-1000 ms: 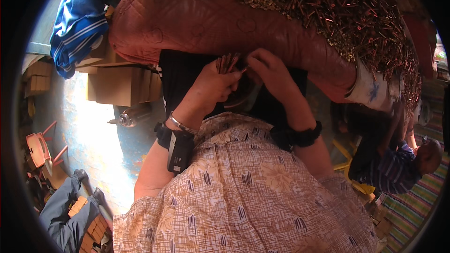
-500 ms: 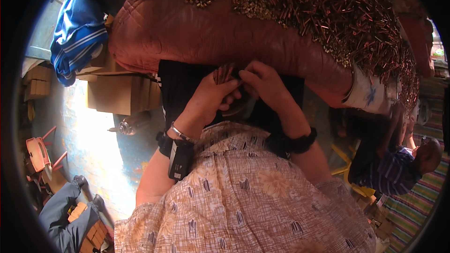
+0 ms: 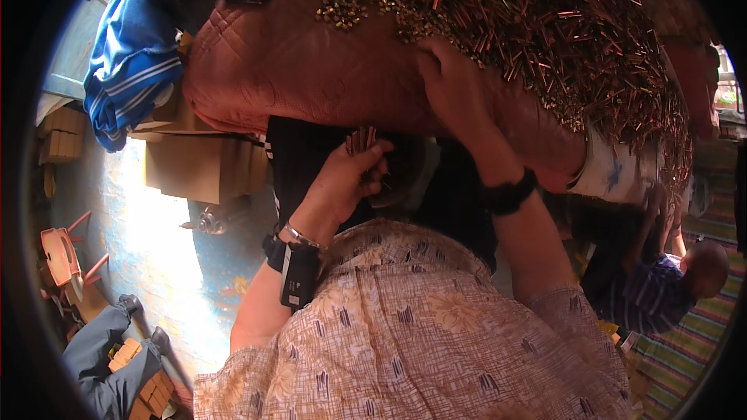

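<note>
Copper-coloured slender rods [image 3: 360,140] clasped in left hand [image 3: 342,176], ends protruding.
Right hand [image 3: 454,82]: near small gold-coloured pieces [image 3: 420,27]; grip indeterminable.

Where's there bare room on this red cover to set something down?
On its left, the red cover is bare between the brass-coloured bits, your right hand and the near edge. The upper right is crowded with copper-coloured tubes.

R hand [image 3: 453,82] moved up nr brass bits [image 3: 419,26].

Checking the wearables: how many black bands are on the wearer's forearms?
2: one black band on the left forearm, another on the right forearm. None seems hidden.
</note>
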Available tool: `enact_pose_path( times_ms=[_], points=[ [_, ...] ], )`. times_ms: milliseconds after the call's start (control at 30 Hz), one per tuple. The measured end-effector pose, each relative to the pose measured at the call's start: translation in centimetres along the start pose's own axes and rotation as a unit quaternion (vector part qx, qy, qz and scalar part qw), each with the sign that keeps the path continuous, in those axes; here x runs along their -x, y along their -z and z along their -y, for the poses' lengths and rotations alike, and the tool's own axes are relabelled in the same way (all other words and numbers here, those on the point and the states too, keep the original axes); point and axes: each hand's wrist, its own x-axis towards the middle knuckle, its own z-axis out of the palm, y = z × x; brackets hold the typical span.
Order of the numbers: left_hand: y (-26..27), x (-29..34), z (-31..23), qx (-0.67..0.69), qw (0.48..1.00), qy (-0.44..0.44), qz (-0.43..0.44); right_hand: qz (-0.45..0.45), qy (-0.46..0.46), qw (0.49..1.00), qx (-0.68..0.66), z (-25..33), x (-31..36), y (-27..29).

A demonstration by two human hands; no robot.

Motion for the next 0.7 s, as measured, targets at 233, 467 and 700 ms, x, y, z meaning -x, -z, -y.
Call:
enact_pose_path(
  times_ms=[233,467,700],
  points=[
    [0.0,0.0,-0.6,-0.052,0.998,-0.034,0.021,0.043,0.096,0.984,0.146,-0.8,-3.6,-2.2],
    [-0.4,0.2,-1.5,-0.053,0.998,-0.038,0.019,0.078,0.101,0.967,0.219,-1.8,-2.8,-2.2],
    [-0.8,0.1,-1.0,-0.039,0.995,-0.086,0.019,0.107,0.127,0.965,0.205,-1.3,-1.7,-1.0]
  ],
)
